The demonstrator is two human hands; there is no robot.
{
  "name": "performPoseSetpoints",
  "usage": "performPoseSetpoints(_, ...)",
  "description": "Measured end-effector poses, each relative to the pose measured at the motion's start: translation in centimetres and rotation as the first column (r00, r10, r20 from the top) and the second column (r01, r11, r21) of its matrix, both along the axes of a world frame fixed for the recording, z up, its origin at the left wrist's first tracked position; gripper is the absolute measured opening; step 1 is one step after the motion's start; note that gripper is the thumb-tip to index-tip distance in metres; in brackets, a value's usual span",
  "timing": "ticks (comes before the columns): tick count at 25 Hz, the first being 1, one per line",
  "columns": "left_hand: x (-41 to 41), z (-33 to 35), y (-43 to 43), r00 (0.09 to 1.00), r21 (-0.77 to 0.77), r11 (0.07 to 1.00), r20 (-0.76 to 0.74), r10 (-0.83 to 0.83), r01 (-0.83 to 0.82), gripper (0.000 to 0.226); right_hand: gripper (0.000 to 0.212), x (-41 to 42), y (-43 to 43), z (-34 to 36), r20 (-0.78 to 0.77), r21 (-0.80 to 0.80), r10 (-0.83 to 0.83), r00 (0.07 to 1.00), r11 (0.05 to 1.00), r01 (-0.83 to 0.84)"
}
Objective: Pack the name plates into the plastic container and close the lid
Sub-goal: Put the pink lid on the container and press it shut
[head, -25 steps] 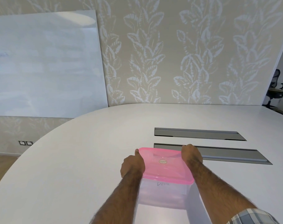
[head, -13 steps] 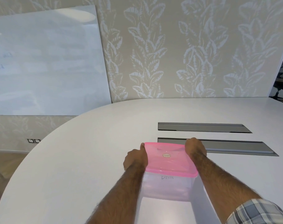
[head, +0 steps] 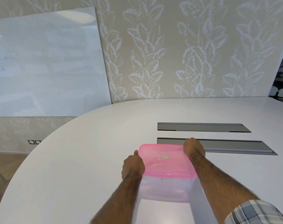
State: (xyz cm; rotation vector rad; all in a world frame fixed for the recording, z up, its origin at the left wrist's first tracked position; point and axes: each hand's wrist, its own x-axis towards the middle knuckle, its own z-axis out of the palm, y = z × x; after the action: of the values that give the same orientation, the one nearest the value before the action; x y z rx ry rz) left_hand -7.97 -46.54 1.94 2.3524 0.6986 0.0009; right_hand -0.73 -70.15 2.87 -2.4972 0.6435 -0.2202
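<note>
Lid [head: 165, 165] on container [head: 166, 189] | left hand [head: 133, 167], right hand [head: 194, 147] hold lid edges

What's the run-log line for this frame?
pink lid: on container | left hand: grips its left edge | right hand: grips far-right corner

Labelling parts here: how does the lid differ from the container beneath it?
The lid is pink; the container is nearly colourless. The lid is shallow and flat, the container deep. The lid carries a round sticker; the container shows none. Both are translucent plastic.
</note>
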Motion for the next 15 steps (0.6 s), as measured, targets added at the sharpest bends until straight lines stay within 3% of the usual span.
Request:
performPoseSetpoints(5, 0.4, 0.4, 0.3, 0.996, 0.083, 0.993, -0.035, -0.087, 0.089, 0.064, 0.034, 0.0, -0.1, -0.2, 0.003, 0.009, 0.007, 1.000, 1.000, -0.007)
performPoseSetpoints(9, 2.6, 1.7, 0.2, 0.971, 0.193, 0.956, 0.050, -0.232, 0.219, 0.036, 0.034, -0.2, -0.1, -0.1, 0.011, 0.012, 0.003, 1.000, 1.000, -0.003)
performPoseSetpoints(12, 4.8, 2.4, 0.2, 0.945, 0.139, 0.949, 0.133, -0.300, 0.282, 0.043, 0.035, -0.3, -0.2, 0.0, 0.020, -0.010, -0.002, 1.000, 1.000, 0.003)
performPoseSetpoints(15, 7.4, 1.9, 0.3, 0.938, 0.082, 0.943, 0.108, -0.330, 0.322, 0.032, 0.037, -0.2, -0.2, 0.0, 0.021, -0.034, 0.006, 1.000, 0.999, -0.006)
